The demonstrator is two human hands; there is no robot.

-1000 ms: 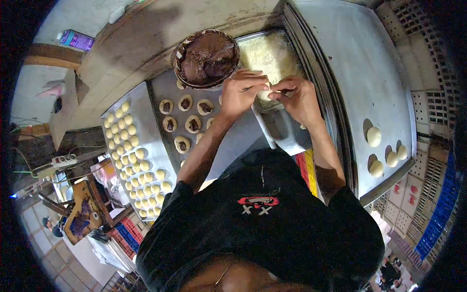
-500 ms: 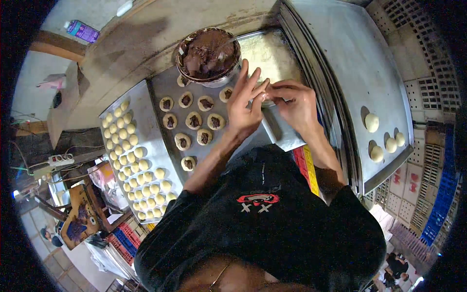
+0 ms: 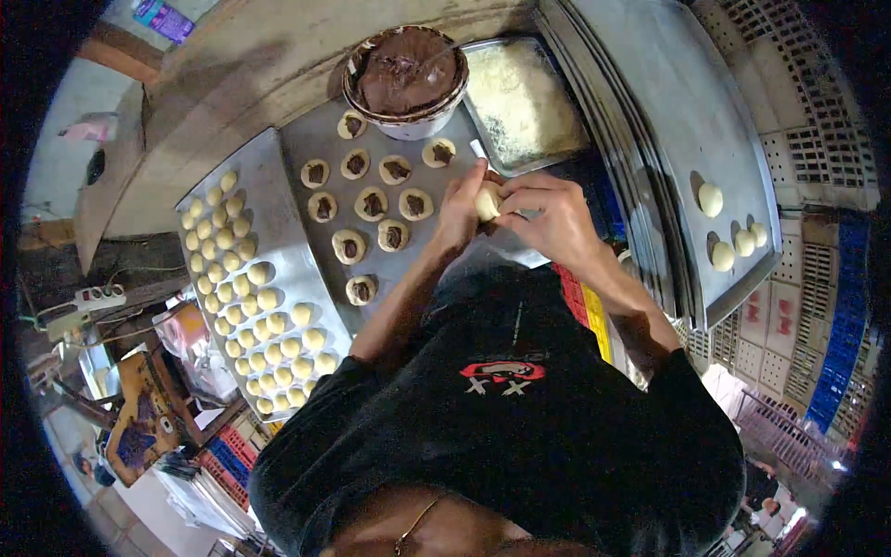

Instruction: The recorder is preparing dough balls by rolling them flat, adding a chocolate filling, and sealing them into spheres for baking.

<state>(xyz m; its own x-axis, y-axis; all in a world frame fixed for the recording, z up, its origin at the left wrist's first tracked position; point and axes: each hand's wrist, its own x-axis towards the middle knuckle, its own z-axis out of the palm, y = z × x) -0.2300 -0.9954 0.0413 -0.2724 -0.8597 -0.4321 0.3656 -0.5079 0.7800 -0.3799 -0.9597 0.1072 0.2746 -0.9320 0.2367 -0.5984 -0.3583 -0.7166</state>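
Observation:
My left hand [image 3: 458,212] is curled around a pale dough ball [image 3: 487,201] in front of my chest. From the other side my right hand [image 3: 553,215] pinches the edge of the same dough with thumb and fingers. Just left of the hands, several flattened dough rounds [image 3: 415,204] topped with dark brown filling lie on a grey metal tray [image 3: 311,246]. Beyond them stands a bucket [image 3: 427,125] of chocolate-brown filling [image 3: 404,76]. Whether filling is inside the held dough is hidden.
At far left a tray [image 3: 278,232] carries rows of plain dough balls [image 3: 267,298]. A shallow pan [image 3: 501,167] with a pale, crumbly layer sits beyond my right hand. Stacked metal trays [image 3: 640,176] rise at the right; several smooth dough balls [image 3: 711,199] rest on the top one.
Both hands have come lower and nearer my chest. My left fingers, spread before, now curl around the dough, which shows plainly. The crumbly pan behind is less covered.

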